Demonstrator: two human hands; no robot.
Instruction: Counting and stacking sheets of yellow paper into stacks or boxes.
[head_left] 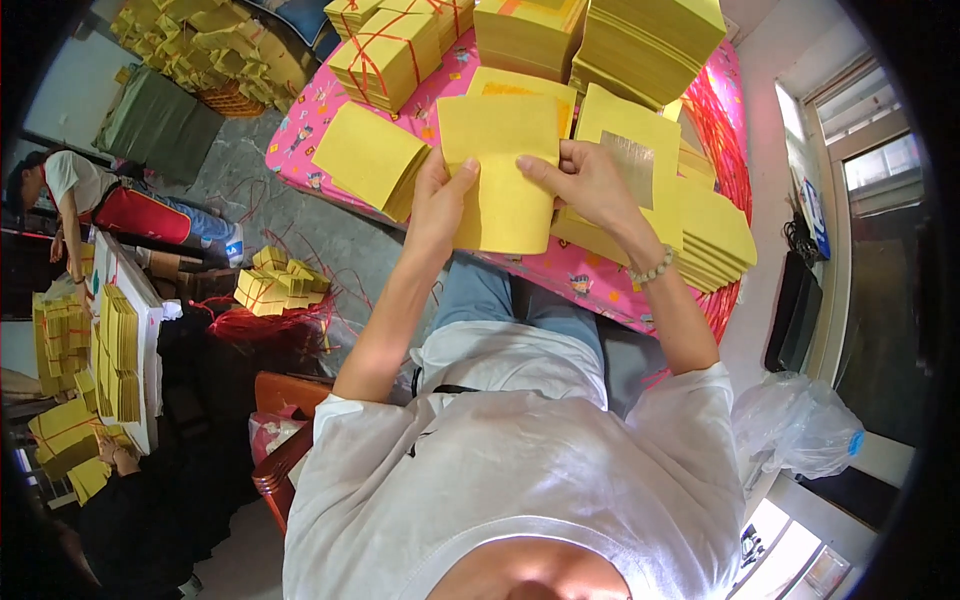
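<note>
Over the near edge of the pink table, both my hands grip a piece of yellow joss paper (505, 190), held upright by its two sides and bent toward the bottom. My left hand (440, 200) closes on its left side, thumb on the front. On the right side, my right hand (590, 180) pinches it with the thumb across the front; a beaded bracelet circles that wrist. Whether it is one sheet or several, I cannot tell. Beside my left hand lies a folded yellow stack (368, 158). A yellow sheet with a silver patch (628, 155) lies by my right hand.
Tall yellow paper stacks (645, 45) and red-tied bundles (388, 58) stand at the table's back. Red strings (722, 140) hang along its right edge. More bundles (280, 285) lie on the floor. At left, people work at a white table (148, 330). A wooden chair (285, 470) stands beside me.
</note>
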